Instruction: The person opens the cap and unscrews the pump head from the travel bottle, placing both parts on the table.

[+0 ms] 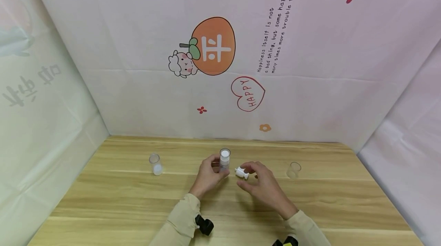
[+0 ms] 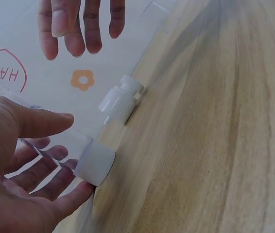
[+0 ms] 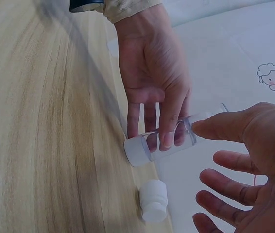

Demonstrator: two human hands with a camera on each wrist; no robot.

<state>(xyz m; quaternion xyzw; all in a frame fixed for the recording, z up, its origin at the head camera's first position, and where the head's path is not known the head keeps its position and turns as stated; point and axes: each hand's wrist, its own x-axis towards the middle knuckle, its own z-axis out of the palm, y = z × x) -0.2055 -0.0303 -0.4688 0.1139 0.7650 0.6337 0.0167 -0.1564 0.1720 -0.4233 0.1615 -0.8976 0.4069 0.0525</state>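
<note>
Wood-grain tabletop (image 1: pixel 120 200). Toward its far edge, the left hand (image 1: pixel 208 174) grips an upright clear cylindrical bottle with white base (image 1: pixel 224 159). The right hand (image 1: pixel 264 188), spread and empty, is nearer the small white plastic nozzle piece (image 1: pixel 242 173) lying between them, long axis roughly left-right.

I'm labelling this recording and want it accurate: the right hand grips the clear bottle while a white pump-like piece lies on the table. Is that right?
Not quite: the left hand, not the right hand, grips the clear bottle, as the head view shows. The white pump-like piece does lie on the table.
</note>
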